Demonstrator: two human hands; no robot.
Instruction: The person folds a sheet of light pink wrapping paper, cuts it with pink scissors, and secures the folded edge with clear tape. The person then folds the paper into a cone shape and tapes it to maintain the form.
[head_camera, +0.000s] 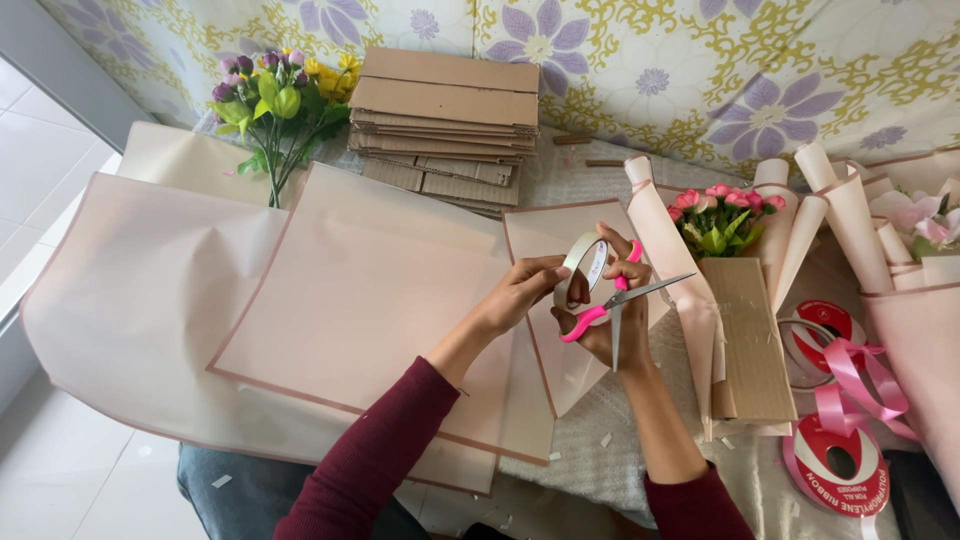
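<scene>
Hands with tape and scissors over smooth pink wrapping sheets

Large matte pink paper sheets (370, 300) cover the table (600, 460); a stack of brown corrugated cardboard (445, 110) lies behind. The left hand (520, 290) has its fingers pinching a round tape roll (582, 268). The right hand (610, 320) has its fingers through pink-handled scissors (620, 298). Pink ribbon spools (838, 462) lie to the right.

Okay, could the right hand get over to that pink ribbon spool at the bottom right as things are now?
Probably yes, but not freely: the right hand holds pink-handled scissors, so it is occupied. The pink ribbon spool lies open on the cloth on that same side, with nothing covering it.
</scene>
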